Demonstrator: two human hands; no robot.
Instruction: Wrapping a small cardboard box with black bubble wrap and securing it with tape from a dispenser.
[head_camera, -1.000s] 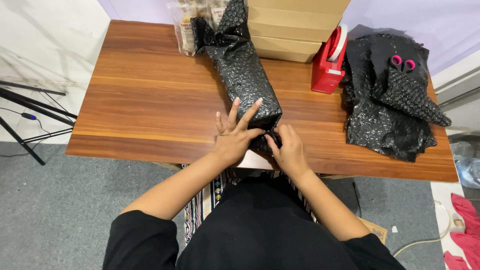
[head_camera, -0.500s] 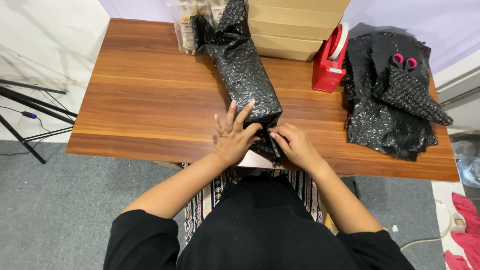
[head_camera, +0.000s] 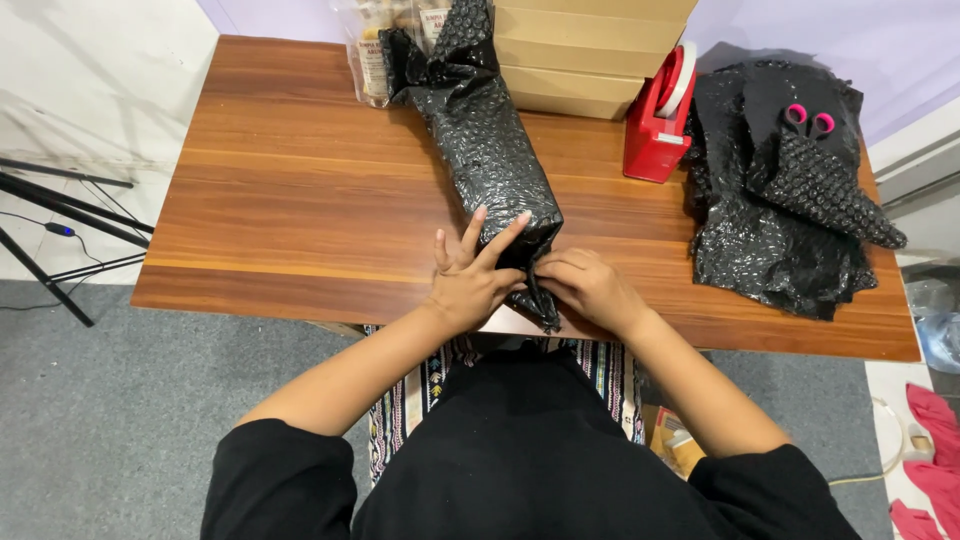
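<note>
While the long black bubble-wrapped bundle (head_camera: 490, 160) lies lengthwise mid-table, its near end at the wooden table (head_camera: 280, 210) edge, wrapping looks largely done: body fully covered, near end not yet closed. Left hand (head_camera: 470, 275): fingers spread, pressing flat on the near end. Right hand (head_camera: 585, 290): fingers together, pinching the loose flap. Far: cardboard boxes (head_camera: 580, 50). Right: red tape dispenser (head_camera: 660, 120), spare black bubble wrap (head_camera: 770, 230), pink-handled scissors (head_camera: 808, 118); tape unapplied.
</note>
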